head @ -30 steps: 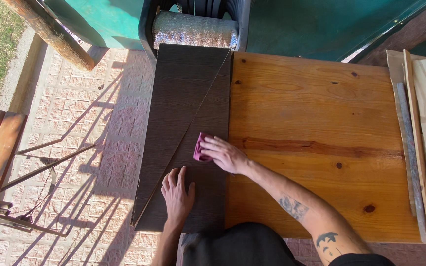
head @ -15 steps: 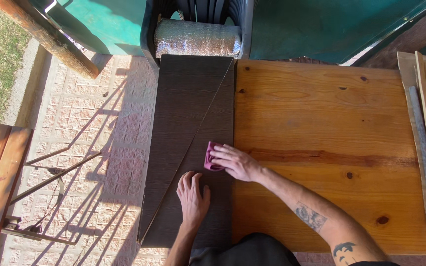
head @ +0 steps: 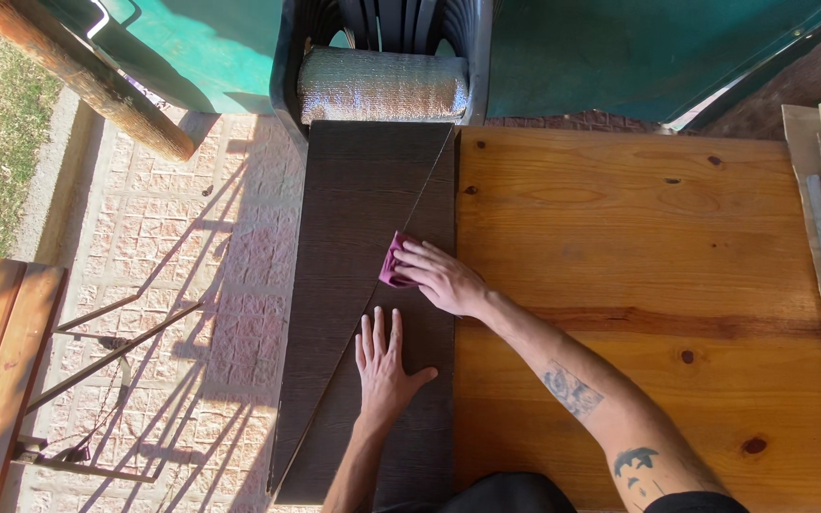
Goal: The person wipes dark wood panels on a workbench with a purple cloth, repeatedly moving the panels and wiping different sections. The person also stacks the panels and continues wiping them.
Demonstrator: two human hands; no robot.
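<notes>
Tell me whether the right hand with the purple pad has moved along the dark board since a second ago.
Cannot tell. The right hand presses the purple pad beside the diagonal line on the dark board as before; the camera itself shifted.

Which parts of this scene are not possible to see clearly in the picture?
- Head view: most of the purple pad lies hidden under the right hand.
- The dark board under the left hand runs off the bottom edge.
- The silvery roll: its material is unclear.
</notes>
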